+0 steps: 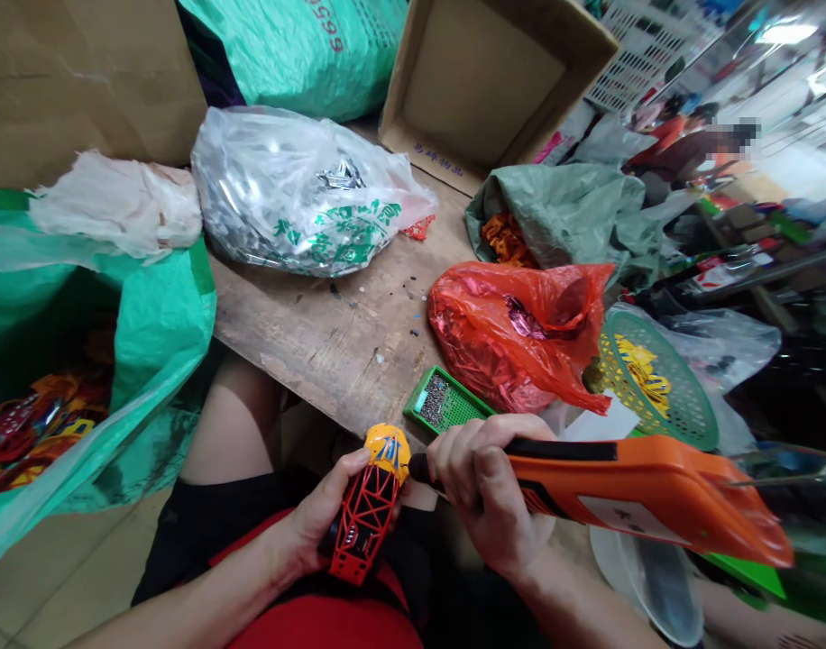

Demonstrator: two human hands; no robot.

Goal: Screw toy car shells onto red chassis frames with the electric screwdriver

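The left hand (325,514) is closed around a red lattice-frame plastic toy shell with a yellow domed end (367,509), held at lower centre of the frame above the lap. The right hand (484,496) is closed in a fist around a long orange plastic hand tool with a black nose (643,487), which extends toward the right of the frame. The step in hand is bringing that nose to the yellow end; contact cannot be determined. The next move calls for 2 steady grips and accurate alignment. A green rectangular plastic tray of small metal parts (450,404) rests on the worn wooden bench (298,333) just ahead.
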